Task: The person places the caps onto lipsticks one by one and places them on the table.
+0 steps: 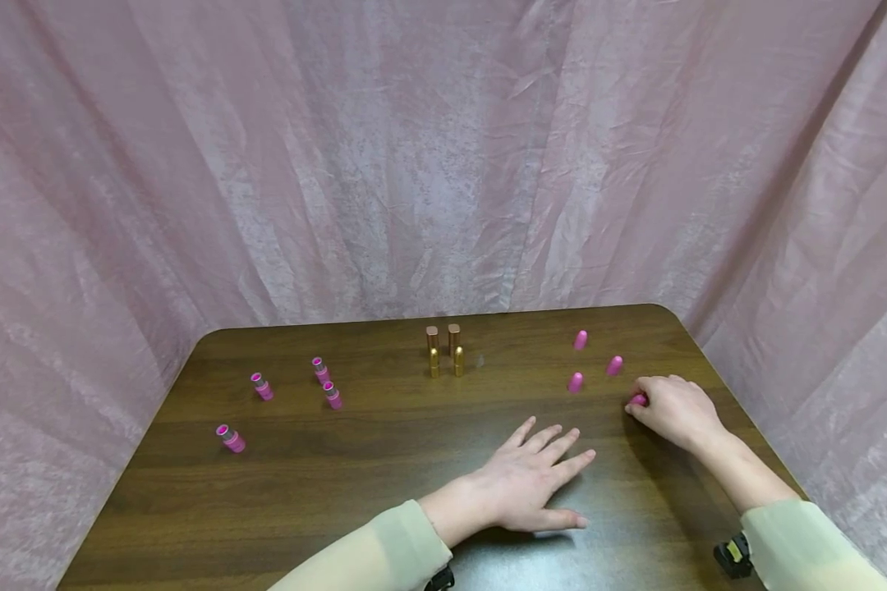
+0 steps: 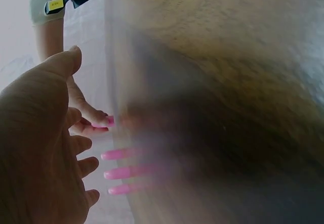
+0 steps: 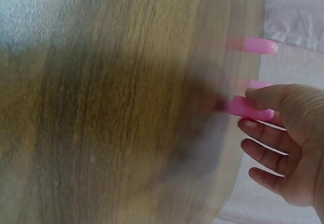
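Observation:
My right hand (image 1: 676, 409) pinches a pink lipstick cap (image 3: 249, 109) between thumb and index finger, close over the right side of the table. In the right wrist view its other fingers are bent loosely beneath the cap. Near it stand three more pink caps: one at the back (image 1: 580, 339), one to the right (image 1: 614, 365) and one in front (image 1: 575, 382). My left hand (image 1: 521, 484) is palm down over the front middle of the table, fingers straight and spread, holding nothing.
Several pink lipstick tubes (image 1: 231, 438) with silvery collars stand on the left of the wooden table (image 1: 384, 460). At the back middle, two gold tubes (image 1: 434, 363) stand before two bronze-coloured pieces (image 1: 454, 336). A pink curtain (image 1: 414, 164) hangs behind the table's rounded edge.

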`<act>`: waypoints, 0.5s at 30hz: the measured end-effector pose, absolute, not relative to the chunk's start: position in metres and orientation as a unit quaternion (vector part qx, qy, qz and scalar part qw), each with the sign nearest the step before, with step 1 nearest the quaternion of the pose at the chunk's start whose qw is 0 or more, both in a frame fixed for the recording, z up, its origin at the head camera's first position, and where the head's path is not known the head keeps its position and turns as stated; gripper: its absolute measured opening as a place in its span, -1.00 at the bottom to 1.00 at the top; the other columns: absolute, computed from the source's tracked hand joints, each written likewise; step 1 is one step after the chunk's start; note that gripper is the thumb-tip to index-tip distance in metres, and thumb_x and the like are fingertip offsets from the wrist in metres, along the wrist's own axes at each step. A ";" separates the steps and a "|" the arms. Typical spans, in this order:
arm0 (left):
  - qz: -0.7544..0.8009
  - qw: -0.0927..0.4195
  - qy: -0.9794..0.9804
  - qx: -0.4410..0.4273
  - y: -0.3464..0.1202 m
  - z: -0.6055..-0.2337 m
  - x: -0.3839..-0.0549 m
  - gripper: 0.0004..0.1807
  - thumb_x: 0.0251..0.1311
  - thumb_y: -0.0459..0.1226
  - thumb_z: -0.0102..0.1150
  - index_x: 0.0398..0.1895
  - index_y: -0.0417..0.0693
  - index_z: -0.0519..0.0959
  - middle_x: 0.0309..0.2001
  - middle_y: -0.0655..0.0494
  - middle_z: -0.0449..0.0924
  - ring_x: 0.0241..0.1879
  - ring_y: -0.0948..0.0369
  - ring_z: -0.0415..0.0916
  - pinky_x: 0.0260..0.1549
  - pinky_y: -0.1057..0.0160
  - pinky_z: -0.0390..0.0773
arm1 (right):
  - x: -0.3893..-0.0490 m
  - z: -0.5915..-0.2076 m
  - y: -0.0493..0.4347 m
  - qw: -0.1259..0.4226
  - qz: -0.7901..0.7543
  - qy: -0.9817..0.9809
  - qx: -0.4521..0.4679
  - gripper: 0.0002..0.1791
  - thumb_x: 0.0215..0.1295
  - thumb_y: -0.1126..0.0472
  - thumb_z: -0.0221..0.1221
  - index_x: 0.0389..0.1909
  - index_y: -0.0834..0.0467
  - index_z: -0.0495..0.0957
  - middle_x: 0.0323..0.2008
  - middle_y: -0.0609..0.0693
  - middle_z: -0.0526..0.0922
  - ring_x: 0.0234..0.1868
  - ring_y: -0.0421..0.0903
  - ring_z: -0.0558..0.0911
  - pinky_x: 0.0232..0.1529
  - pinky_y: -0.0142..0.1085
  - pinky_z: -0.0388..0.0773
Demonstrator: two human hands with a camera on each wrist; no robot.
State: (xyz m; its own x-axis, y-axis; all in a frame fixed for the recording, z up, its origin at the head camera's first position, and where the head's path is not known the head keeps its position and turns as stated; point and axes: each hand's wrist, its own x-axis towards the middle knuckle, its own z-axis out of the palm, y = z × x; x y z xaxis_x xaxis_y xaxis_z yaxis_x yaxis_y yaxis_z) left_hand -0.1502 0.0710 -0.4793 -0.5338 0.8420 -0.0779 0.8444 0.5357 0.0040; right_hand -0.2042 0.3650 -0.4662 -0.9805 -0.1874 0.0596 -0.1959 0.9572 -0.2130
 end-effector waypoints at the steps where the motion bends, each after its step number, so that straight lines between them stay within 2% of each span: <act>1: -0.016 0.034 0.876 0.481 0.070 -0.479 -0.151 -0.05 0.30 0.51 -0.40 0.67 0.37 -0.10 0.65 0.16 -0.13 0.60 0.12 -0.16 0.52 -0.06 -0.19 | -0.203 -0.465 0.364 0.025 0.110 -0.989 0.099 -0.89 0.23 0.10 0.38 -0.34 0.02 0.67 -0.54 -0.22 0.52 -0.38 -0.03 0.50 -0.29 0.01 0.40; 6: -0.005 0.032 0.876 0.481 0.061 -0.479 -0.152 -0.05 0.31 0.51 -0.40 0.67 0.36 -0.10 0.65 0.14 -0.14 0.60 0.11 -0.16 0.52 -0.06 -0.20 | -0.197 -0.461 0.357 0.047 0.129 -0.984 0.115 -0.89 0.23 0.09 0.42 -0.34 0.00 0.69 -0.54 -0.27 0.54 -0.40 -0.09 0.50 -0.34 -0.08 0.40; 10: 0.004 0.031 0.878 0.478 0.049 -0.477 -0.154 -0.05 0.32 0.50 -0.42 0.67 0.35 -0.13 0.65 0.13 -0.15 0.60 0.10 -0.16 0.52 -0.07 -0.22 | -0.190 -0.458 0.347 0.066 0.141 -0.978 0.139 -0.90 0.21 0.11 0.45 -0.32 -0.04 0.72 -0.49 -0.33 0.58 -0.35 -0.11 0.52 -0.30 -0.11 0.41; 15: 0.024 0.020 0.881 0.473 0.028 -0.477 -0.157 -0.06 0.35 0.47 -0.33 0.68 0.28 -0.07 0.65 0.09 -0.13 0.60 0.06 -0.12 0.51 -0.11 -0.21 | -0.184 -0.455 0.330 0.089 0.158 -0.969 0.168 -0.85 0.17 0.15 0.48 -0.26 -0.09 0.75 -0.42 -0.39 0.66 -0.31 -0.13 0.56 -0.24 -0.11 0.44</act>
